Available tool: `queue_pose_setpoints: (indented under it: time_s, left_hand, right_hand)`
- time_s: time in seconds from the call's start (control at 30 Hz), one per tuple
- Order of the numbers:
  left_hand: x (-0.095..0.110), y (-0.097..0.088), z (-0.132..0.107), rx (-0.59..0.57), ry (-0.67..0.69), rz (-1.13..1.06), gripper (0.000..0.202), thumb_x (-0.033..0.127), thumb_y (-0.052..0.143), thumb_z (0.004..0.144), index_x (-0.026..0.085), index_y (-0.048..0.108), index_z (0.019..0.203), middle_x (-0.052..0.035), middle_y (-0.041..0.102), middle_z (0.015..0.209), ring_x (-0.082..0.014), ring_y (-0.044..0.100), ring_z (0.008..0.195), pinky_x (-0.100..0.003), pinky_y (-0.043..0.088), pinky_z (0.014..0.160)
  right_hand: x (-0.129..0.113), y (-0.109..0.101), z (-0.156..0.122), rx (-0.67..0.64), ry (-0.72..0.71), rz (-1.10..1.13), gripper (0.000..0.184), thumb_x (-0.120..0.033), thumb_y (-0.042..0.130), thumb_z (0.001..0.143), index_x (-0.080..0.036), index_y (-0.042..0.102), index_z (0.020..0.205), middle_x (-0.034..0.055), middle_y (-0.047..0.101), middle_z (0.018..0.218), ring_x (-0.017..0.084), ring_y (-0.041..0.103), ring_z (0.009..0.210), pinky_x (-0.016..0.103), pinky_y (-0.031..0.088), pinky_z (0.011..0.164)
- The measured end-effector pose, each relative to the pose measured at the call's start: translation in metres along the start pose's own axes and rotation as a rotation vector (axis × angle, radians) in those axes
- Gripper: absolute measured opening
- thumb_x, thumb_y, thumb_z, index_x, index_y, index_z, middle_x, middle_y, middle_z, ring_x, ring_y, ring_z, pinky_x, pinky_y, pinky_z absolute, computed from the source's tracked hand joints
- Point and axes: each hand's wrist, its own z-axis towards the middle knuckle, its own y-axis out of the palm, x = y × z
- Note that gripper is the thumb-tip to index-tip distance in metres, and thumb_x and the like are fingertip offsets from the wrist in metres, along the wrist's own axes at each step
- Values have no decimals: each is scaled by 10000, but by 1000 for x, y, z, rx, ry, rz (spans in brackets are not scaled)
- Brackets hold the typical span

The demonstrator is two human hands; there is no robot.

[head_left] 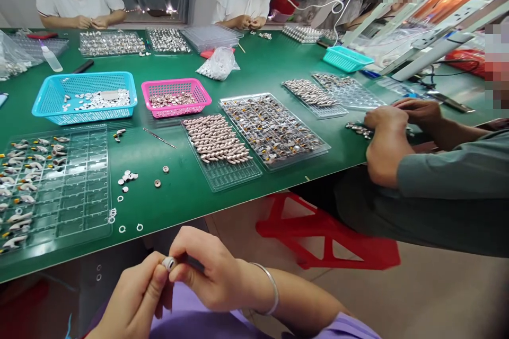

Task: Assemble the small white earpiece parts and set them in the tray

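Below the table's front edge, my left hand (pixel 135 296) and my right hand (pixel 202 273) meet in my lap. Both pinch one small silver-white round part (pixel 169 263) between thumb and fingertips. A silver bangle (pixel 271 288) circles my right wrist. On the green table (pixel 258 74) just above lie loose white rings (pixel 129 228) and small round parts (pixel 127 177). A clear compartment tray (pixel 79 190) with several fitted pieces stands at the left.
A blue basket (pixel 51 98) and a pink basket (pixel 199 94) hold parts. Clear trays of brown pieces (pixel 217 140) and metal pieces (pixel 274 127) fill the middle, tweezers (pixel 159 138) beside them. A co-worker's hands (pixel 387 132) work at the right; other people sit across. A red stool (pixel 326 238) stands underneath.
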Motion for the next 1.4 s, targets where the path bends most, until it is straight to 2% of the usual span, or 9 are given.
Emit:
queue_pose_setpoints:
  time_s: [0.13, 0.27, 0.57, 0.7, 0.93, 1.13, 1.27, 1.33, 1.4]
  left_hand:
    - [-4, 2, -4, 6, -101, -127, 457, 503, 358, 986, 205, 530, 685, 37, 523, 539, -96, 476, 471, -188, 398, 473]
    - [-5, 3, -5, 20, -168, -174, 474, 537, 381, 969, 202, 519, 662, 34, 509, 537, -105, 464, 483, -209, 394, 493]
    - [-6, 6, -2, 25, -210, -149, 519, 578, 402, 943, 201, 477, 595, 41, 454, 484, -95, 399, 440, -217, 332, 453]
    - [-8, 9, -3, 56, -278, -221, 517, 590, 437, 925, 197, 479, 593, 51, 428, 448, -87, 371, 415, -213, 309, 433]
    - [-17, 16, -7, 123, -239, -284, 494, 561, 468, 927, 188, 480, 603, 65, 393, 456, -72, 332, 413, -204, 270, 419]
    - [-15, 18, -6, 176, -348, -427, 516, 616, 528, 874, 177, 501, 605, 63, 418, 459, -60, 324, 416, -200, 255, 418]
    - [-18, 19, -4, 155, -423, -561, 532, 649, 594, 809, 168, 522, 593, 62, 439, 453, -48, 309, 388, -193, 226, 394]
    - [-18, 19, -2, 149, -456, -642, 530, 648, 643, 767, 166, 531, 577, 63, 436, 426, -44, 306, 372, -188, 224, 393]
    - [-15, 20, 0, 159, -496, -726, 523, 634, 678, 736, 162, 544, 557, 64, 422, 383, -42, 304, 364, -181, 228, 402]
  right_hand:
    - [2, 8, -4, 133, -94, 24, 186, -241, 554, 962, -179, 560, 1138, 63, 666, 841, 135, 628, 733, 226, 548, 686]
    - [4, 12, -8, 154, -102, -17, 277, -167, 583, 937, -183, 584, 1213, 82, 704, 901, 150, 671, 791, 237, 582, 721]
    - [6, 23, -20, 214, 41, 18, 248, -139, 569, 918, -185, 647, 1149, 91, 732, 894, 167, 699, 791, 258, 604, 714]
    - [7, 27, -22, 232, -18, -39, 331, -85, 541, 905, -177, 613, 1215, 101, 722, 898, 175, 680, 791, 275, 605, 710]
    - [6, 28, -22, 219, -38, -48, 401, -52, 514, 896, -185, 576, 1269, 110, 698, 931, 180, 666, 810, 284, 606, 713]
    - [11, 27, -22, 168, 7, 26, 379, -158, 528, 956, -200, 550, 1332, 96, 655, 960, 156, 655, 820, 251, 597, 727]
    - [14, 29, -22, 176, -48, -43, 456, -79, 486, 946, -207, 510, 1383, 89, 639, 938, 155, 633, 812, 249, 586, 711]
    - [14, 30, -22, 187, -38, -31, 454, -67, 459, 946, -208, 526, 1372, 88, 635, 934, 150, 628, 798, 240, 579, 686]
    - [14, 31, -22, 193, 30, 42, 380, -127, 456, 969, -209, 581, 1319, 81, 633, 915, 140, 624, 764, 231, 568, 655]
